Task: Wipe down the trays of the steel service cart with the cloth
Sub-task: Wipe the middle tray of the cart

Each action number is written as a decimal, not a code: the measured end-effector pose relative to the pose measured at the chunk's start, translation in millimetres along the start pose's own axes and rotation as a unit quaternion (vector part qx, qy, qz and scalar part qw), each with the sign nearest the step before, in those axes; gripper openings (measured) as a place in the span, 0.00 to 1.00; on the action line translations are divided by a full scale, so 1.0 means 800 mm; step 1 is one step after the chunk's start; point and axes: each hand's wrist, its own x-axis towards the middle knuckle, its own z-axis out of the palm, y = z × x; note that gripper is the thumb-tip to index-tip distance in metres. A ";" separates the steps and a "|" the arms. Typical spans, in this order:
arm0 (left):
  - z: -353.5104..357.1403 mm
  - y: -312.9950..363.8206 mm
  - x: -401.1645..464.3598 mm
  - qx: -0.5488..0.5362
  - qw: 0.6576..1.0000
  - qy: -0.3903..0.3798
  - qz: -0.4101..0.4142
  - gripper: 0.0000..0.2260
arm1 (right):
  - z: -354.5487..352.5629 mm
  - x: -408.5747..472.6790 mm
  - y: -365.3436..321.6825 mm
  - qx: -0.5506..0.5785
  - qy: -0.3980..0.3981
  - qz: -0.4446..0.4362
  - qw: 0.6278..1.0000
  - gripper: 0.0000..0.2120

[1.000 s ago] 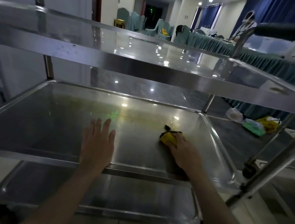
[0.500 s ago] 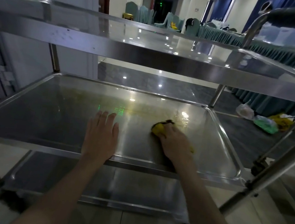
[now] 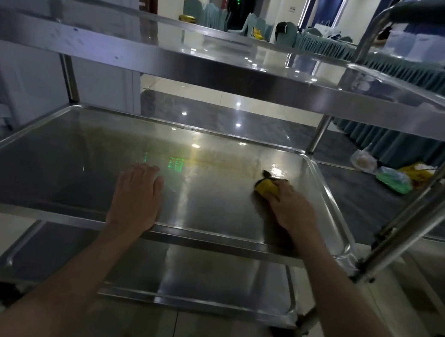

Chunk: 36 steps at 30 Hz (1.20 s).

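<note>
Banquet hall; middle tray: left hand flat, right hand grips cloth.

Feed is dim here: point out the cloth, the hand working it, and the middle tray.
cloth (image 3: 266,186), head view, its yellow bunched front.
right hand (image 3: 293,208), head view, its back.
middle tray (image 3: 332,212), head view, its right rim.

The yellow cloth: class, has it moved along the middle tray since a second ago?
Yes. The cloth under the right hand has slid towards the middle tray's right rim.
</note>
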 end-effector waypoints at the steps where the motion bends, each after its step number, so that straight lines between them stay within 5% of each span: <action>1: 0.000 0.001 0.000 -0.006 1.000 0.001 -0.001 0.24 | -0.011 -0.001 0.024 -0.010 0.010 0.025 1.000 0.23; 6: -0.002 0.006 -0.001 -0.010 1.000 -0.004 -0.011 0.27 | -0.034 -0.021 0.097 -0.093 0.074 0.092 0.989 0.24; 10: 0.000 0.008 -0.002 -0.013 1.000 -0.010 -0.022 0.27 | -0.019 -0.032 0.060 -0.120 0.088 0.094 0.984 0.22; 18: 0.002 0.004 -0.001 -0.015 0.999 -0.024 -0.020 0.20 | 0.029 -0.086 -0.143 -0.047 -0.005 -0.127 0.991 0.23; 22: -0.001 -0.001 -0.002 -0.032 0.999 -0.009 -0.003 0.20 | 0.027 -0.103 -0.167 -0.016 -0.024 -0.180 0.983 0.21; 27: 0.002 -0.004 0.003 -0.027 1.000 -0.005 -0.001 0.19 | 0.002 -0.094 -0.089 -0.029 -0.041 -0.101 0.994 0.21; 32: 0.005 -0.006 0.001 -0.038 0.999 -0.001 -0.003 0.17 | -0.043 -0.094 0.030 -0.080 0.002 0.098 0.992 0.20; 36: 0.008 -0.002 -0.002 -0.058 0.998 -0.002 -0.014 0.17 | -0.041 -0.105 0.050 -0.151 0.064 0.158 0.974 0.17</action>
